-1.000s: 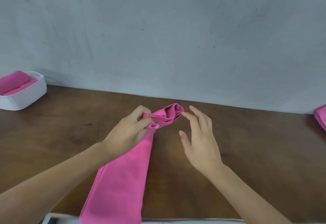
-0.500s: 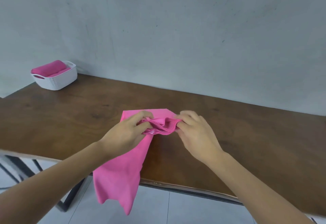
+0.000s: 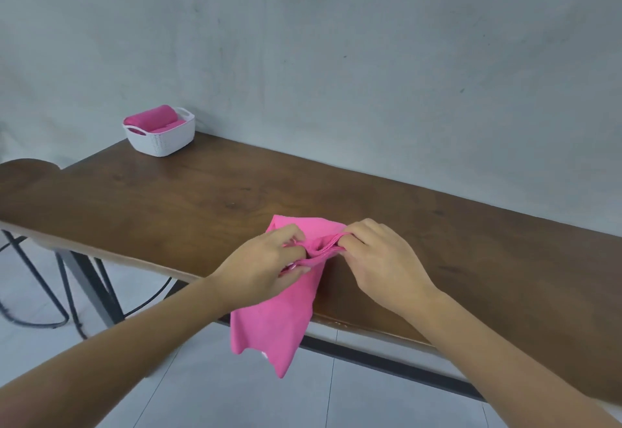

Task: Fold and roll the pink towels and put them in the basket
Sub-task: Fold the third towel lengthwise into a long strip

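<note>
I have the towel at the table's near edge, long axis running from me toward the wall, tail hanging off. Left hand and right hand pinch the rolled start, apparently equally near. Basket sits at the far left corner.

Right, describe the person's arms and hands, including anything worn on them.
Both forearms are bare as far as the frame shows, with no sleeves in view. The left hand and right hand wear no gloves, and no rings, watch or bracelets show. Nails look short and unpainted.
</note>
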{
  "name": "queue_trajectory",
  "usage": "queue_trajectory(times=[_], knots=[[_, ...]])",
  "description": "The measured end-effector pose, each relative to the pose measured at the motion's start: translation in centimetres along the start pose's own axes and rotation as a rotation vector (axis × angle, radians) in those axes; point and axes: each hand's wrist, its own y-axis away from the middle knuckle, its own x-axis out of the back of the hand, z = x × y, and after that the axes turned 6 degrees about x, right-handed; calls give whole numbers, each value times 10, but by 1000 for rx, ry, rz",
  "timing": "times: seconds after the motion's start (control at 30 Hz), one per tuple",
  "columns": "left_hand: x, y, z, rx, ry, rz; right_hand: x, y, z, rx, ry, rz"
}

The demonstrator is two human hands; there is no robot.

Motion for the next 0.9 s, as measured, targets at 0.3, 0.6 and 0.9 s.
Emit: queue_trajectory(times=[0.3,0.6,0.9], knots=[[46,103,-29,369,284,72,8,-9,-108,83,187,-74],[80,217,-18,434,404,208,19,-13,-232,25,40,-134],[151,288,-35,564,387,293,36,-73,-303,31,-144,-47]])
